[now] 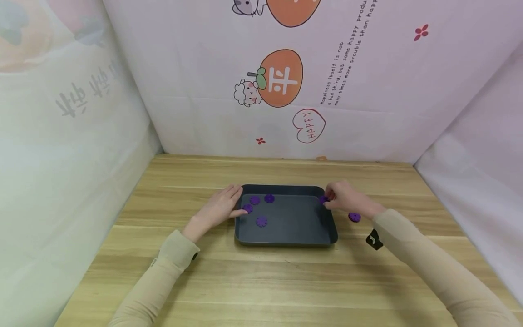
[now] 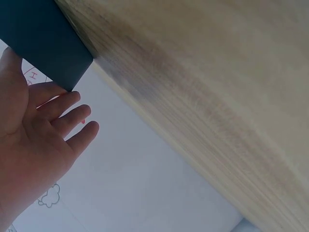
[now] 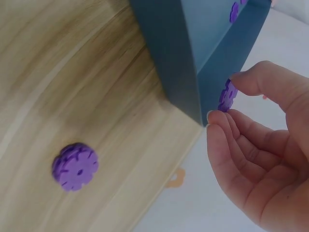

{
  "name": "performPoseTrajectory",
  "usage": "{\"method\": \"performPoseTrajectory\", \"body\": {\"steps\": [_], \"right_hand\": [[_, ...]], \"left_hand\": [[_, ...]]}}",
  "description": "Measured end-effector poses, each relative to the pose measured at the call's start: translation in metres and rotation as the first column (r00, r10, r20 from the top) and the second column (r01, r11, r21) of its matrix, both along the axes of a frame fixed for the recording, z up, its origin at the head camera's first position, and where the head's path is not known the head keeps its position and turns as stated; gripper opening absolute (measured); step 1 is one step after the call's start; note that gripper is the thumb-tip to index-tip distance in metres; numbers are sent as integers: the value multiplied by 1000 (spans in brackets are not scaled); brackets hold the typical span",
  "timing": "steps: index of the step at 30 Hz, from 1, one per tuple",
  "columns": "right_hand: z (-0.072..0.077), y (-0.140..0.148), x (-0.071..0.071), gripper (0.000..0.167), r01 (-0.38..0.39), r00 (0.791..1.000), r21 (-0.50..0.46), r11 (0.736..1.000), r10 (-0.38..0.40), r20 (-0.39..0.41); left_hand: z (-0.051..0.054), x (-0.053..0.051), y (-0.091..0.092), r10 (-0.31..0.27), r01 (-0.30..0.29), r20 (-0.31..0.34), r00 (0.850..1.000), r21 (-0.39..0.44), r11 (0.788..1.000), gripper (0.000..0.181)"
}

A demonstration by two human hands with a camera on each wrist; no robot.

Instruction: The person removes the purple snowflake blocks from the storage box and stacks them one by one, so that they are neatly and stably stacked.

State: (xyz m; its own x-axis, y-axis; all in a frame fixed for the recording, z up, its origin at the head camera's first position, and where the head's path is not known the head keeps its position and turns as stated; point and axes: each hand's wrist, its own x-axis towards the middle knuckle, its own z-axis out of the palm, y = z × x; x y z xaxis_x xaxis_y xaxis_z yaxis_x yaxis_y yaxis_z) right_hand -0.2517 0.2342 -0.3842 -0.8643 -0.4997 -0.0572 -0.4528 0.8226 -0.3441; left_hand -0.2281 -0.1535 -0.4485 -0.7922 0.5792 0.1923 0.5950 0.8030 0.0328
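Observation:
A dark grey rectangular tray (image 1: 290, 222) stands on the table, with several purple notched discs (image 1: 261, 222) lying in its left part. My left hand (image 1: 218, 206) rests at the tray's back left corner, its fingers extended and its thumb reaching over the left rim. In the left wrist view, the left fingers (image 2: 72, 112) look relaxed beside the tray's corner. Over the tray's back right corner, my right hand (image 1: 345, 197) pinches a purple notched disc (image 3: 228, 95) between thumb and fingertips. A small stack of purple discs (image 3: 77, 166) sits on the wood right of the tray.
The tray stands on a wooden table (image 1: 278, 290). A printed white cloth (image 1: 204, 100) hangs behind the table's back edge, and pale cloth walls (image 1: 482, 145) stand at both sides. The tray's raised rim surrounds the discs in it.

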Motion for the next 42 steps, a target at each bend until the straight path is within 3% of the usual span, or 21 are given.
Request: {"method": "performPoseTrajectory", "body": {"steps": [7, 15, 42], "right_hand": [[-2, 13, 1, 22, 19, 999, 15, 1000, -18, -30], [-6, 27, 2, 22, 74, 997, 29, 997, -75, 12], [-24, 71, 14, 23, 135, 990, 37, 990, -136, 38]], "left_hand": [[-1, 0, -1, -4, 4, -16, 1000, 2, 1000, 76], [-1, -1, -2, 5, -5, -3, 1000, -1, 1000, 77], [2, 3, 0, -5, 5, -3, 1000, 23, 1000, 76]]}}
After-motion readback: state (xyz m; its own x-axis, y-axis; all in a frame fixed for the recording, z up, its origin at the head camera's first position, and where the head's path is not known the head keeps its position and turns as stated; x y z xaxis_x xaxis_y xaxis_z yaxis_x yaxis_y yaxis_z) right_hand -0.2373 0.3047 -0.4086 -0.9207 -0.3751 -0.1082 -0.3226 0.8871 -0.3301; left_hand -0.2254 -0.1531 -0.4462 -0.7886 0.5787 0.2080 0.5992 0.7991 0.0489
